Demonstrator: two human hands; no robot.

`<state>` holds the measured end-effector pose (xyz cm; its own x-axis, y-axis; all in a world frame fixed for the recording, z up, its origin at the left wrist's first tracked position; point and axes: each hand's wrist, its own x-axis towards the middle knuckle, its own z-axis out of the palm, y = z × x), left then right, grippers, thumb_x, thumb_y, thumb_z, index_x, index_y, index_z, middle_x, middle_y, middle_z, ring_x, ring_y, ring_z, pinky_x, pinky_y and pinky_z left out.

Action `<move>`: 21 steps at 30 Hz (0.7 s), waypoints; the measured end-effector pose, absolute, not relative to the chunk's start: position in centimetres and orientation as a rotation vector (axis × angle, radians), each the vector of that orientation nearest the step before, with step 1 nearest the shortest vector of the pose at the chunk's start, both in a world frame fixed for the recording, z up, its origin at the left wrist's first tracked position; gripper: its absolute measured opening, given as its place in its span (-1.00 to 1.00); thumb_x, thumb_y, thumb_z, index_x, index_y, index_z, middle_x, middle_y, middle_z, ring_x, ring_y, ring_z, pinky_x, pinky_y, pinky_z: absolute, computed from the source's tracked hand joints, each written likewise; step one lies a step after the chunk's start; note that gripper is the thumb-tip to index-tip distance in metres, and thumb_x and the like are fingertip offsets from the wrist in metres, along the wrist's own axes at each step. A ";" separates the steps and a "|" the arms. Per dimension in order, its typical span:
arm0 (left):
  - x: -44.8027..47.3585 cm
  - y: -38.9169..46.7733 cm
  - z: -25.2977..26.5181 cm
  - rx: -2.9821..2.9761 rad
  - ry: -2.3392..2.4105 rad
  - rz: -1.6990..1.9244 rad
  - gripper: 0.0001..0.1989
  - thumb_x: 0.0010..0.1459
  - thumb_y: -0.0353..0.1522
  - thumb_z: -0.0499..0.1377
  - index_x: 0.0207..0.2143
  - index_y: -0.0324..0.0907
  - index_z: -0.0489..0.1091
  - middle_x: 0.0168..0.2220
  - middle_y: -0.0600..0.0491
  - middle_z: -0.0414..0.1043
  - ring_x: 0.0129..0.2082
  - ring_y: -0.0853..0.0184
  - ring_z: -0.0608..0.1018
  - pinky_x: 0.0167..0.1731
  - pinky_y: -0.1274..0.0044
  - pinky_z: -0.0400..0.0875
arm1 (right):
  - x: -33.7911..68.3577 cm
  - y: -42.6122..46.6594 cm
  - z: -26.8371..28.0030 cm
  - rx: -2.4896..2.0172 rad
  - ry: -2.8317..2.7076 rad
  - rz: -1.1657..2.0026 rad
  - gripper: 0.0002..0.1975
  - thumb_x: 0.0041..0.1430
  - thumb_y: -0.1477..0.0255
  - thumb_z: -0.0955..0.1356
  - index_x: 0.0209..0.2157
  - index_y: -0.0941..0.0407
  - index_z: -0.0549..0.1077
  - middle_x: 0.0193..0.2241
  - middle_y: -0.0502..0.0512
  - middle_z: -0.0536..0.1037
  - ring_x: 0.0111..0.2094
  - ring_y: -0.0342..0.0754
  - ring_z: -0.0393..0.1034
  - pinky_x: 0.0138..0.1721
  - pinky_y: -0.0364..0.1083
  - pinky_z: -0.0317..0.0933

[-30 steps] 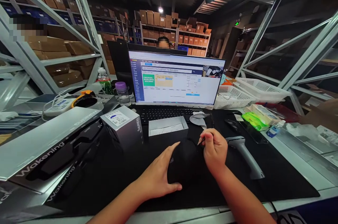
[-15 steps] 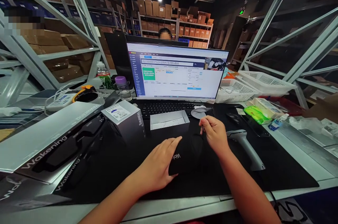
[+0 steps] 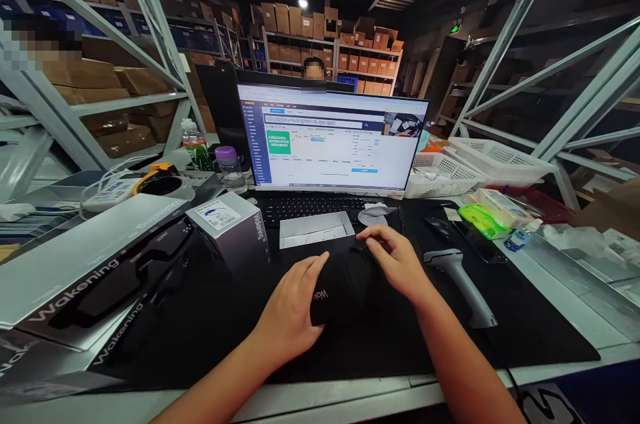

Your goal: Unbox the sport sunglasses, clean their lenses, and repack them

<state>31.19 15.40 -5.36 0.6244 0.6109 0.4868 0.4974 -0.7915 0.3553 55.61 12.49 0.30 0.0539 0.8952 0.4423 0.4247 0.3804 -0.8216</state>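
A black case (image 3: 334, 309) with white lettering stands out only faintly against the black mat. My left hand (image 3: 295, 301) grips its left side, thumb near the front edge and fingers along the far edge. At the case's upper right, my right hand (image 3: 393, 261) has its fingers bent over the rim, with thumb and forefinger close together. Beyond the case lies a white open box tray (image 3: 316, 231). A grey handheld barcode scanner (image 3: 463, 284) rests just right of my right forearm.
A silver "Wakening" box (image 3: 225, 227) and a longer printed box (image 3: 95, 264) stand at left. Behind are a keyboard (image 3: 310, 206) and a monitor (image 3: 325, 144). White baskets (image 3: 440, 174), a green packet (image 3: 483, 221) and a small bottle (image 3: 523, 235) sit at right.
My right hand has shifted left and its pinch has loosened, fingers now at the case's upper edge. A dark curved flap shows beside it. My left hand still holds the case.
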 end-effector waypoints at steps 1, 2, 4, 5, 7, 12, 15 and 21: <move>31.3 15.3 -5.4 2.700 0.969 0.934 0.09 -0.17 -0.59 0.20 0.40 -0.03 -0.19 0.24 -0.16 0.23 0.22 0.01 0.36 0.22 0.16 0.32 | 55.9 11.8 0.2 -1.179 -1.619 0.647 -0.60 0.37 0.09 0.27 0.03 0.04 0.49 0.03 0.19 0.56 0.08 0.07 0.44 0.07 0.03 0.28; 31.5 15.1 -5.4 2.755 1.008 0.946 0.12 -0.20 -0.61 0.19 0.41 -0.03 -0.19 0.25 -0.17 0.23 0.22 -0.02 0.35 0.23 0.14 0.30 | 56.0 11.0 0.0 -1.136 -1.683 0.757 -0.49 0.36 0.05 0.27 0.20 0.00 0.36 0.20 0.22 0.44 0.21 0.10 0.33 0.15 0.08 0.24; 32.0 14.6 -5.6 2.883 1.039 0.917 0.15 -0.24 -0.63 0.19 0.41 -0.02 -0.17 0.27 -0.19 0.22 0.23 -0.08 0.35 0.23 0.09 0.27 | 55.8 9.8 -0.8 -1.120 -1.770 0.872 -0.16 0.22 -0.02 0.37 0.40 -0.05 0.04 0.37 0.24 0.17 0.35 0.16 0.12 0.25 0.16 0.16; 32.3 14.3 -5.7 2.936 1.040 0.888 0.16 -0.24 -0.62 0.22 0.41 -0.03 -0.16 0.29 -0.21 0.22 0.22 -0.11 0.36 0.22 0.06 0.27 | 55.7 9.4 -1.3 -1.166 -1.783 0.849 -0.02 0.12 -0.01 0.45 0.42 -0.06 -0.04 0.40 0.25 0.11 0.38 0.19 0.06 0.28 0.19 0.11; 32.9 13.7 -5.9 2.998 0.993 0.867 0.12 -0.17 -0.53 0.33 0.41 -0.08 -0.13 0.28 -0.25 0.24 0.20 -0.13 0.39 0.19 0.06 0.30 | 55.6 8.9 -2.3 -1.299 -1.758 0.748 0.06 -0.02 0.11 0.56 0.40 -0.07 -0.01 0.38 0.23 0.12 0.37 0.22 0.05 0.34 0.22 0.01; 32.5 15.2 -5.3 2.840 0.849 1.017 -0.04 0.13 0.08 0.21 0.40 -0.19 -0.07 0.30 -0.26 0.23 0.25 -0.02 0.37 0.20 0.18 0.36 | 58.8 9.1 -2.5 -1.378 -1.531 0.732 -0.20 -0.02 0.20 0.55 0.22 -0.06 0.24 0.18 0.18 0.38 0.19 0.23 0.31 0.25 0.21 0.15; 31.9 18.5 -5.3 2.840 1.187 0.993 -0.48 0.35 -0.23 0.06 0.29 -0.18 0.19 0.29 -0.23 0.26 0.26 0.06 0.39 0.21 0.21 0.36 | 61.6 9.2 -2.0 -1.361 -1.273 0.711 -0.29 -0.03 0.16 0.55 0.14 -0.05 0.32 0.08 0.16 0.46 0.11 0.23 0.39 0.13 0.16 0.29; 32.6 23.0 -8.2 2.982 1.399 0.989 -0.79 0.14 -0.62 0.15 -0.22 -0.27 0.51 0.08 -0.30 0.49 0.09 -0.11 0.54 0.07 -0.05 0.42 | 62.5 10.1 -2.2 -1.116 -0.647 0.869 -0.31 -0.09 0.15 0.57 0.09 -0.08 0.37 -0.13 0.02 0.58 -0.15 0.11 0.54 -0.13 0.07 0.47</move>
